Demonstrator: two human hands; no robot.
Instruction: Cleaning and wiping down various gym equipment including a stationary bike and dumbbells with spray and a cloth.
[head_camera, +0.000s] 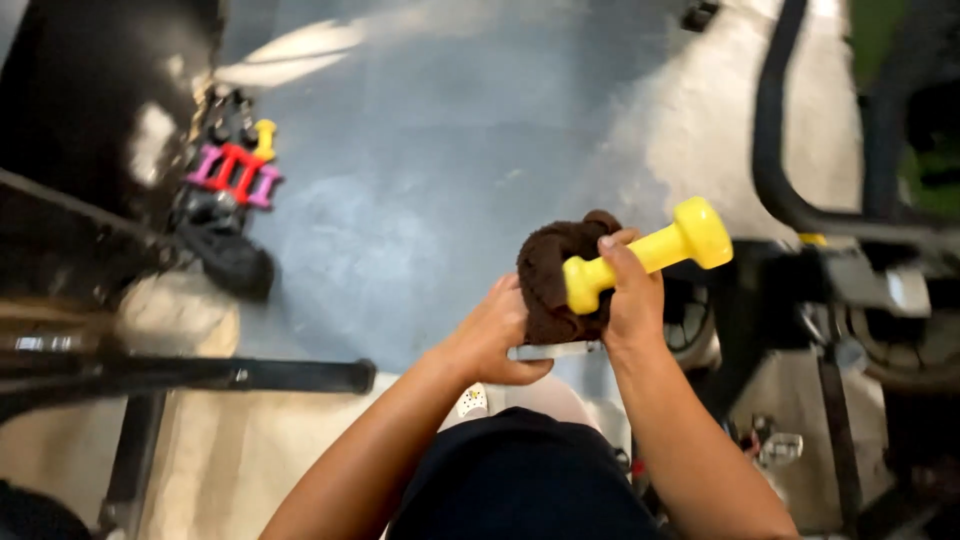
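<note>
Dark shorts (520, 470) fill the bottom centre. At centre frame, I see my right hand (632, 300) gripping the yellow dumbbell's (648, 252) handle while my left hand (495, 335) grasps a brown cloth (548, 275) against its near head; the far head looks untouched. Small dumbbells (238, 168) lie upper left.

brown cloth (548, 270) hides dumbbell (650, 252) end

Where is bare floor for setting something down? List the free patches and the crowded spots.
Free: the grey floor between the small dumbbell rack on the left and the exercise machine on the right. Crowded: around the hands, where the right hand grips the yellow dumbbell against the brown cloth.
</note>
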